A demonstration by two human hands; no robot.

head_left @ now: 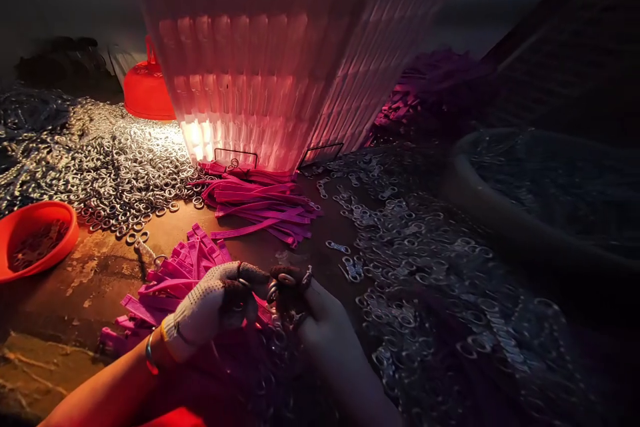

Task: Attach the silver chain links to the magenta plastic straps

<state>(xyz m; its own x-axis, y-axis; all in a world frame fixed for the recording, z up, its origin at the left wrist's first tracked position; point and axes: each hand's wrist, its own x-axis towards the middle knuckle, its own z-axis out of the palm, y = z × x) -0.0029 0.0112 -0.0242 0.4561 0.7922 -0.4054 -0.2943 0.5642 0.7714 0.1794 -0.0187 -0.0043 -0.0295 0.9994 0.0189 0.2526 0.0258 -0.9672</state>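
Note:
My left hand (213, 300), in a white dotted glove, has its fingers closed beside my right hand. A ring-shaped metal piece shows at its fingertips, and a bit of purple strap shows just below. My right hand (313, 310) is also closed, with dark-covered fingers around several metal rings (285, 279). The two hands nearly meet, so the exact grip is partly hidden in shadow. Under and behind my left hand lies a bundle of purple straps (183, 267). Another bundle of purple straps (260, 203) sits farther back.
A large heap of metal rings (110, 167) covers the left side, near a red lamp shade (147, 90) and a red bowl (70, 247). Metal clips (415, 247) spread across the right, beside a big basin (465, 173). Tall translucent ribbed panels (260, 87) stand at the back.

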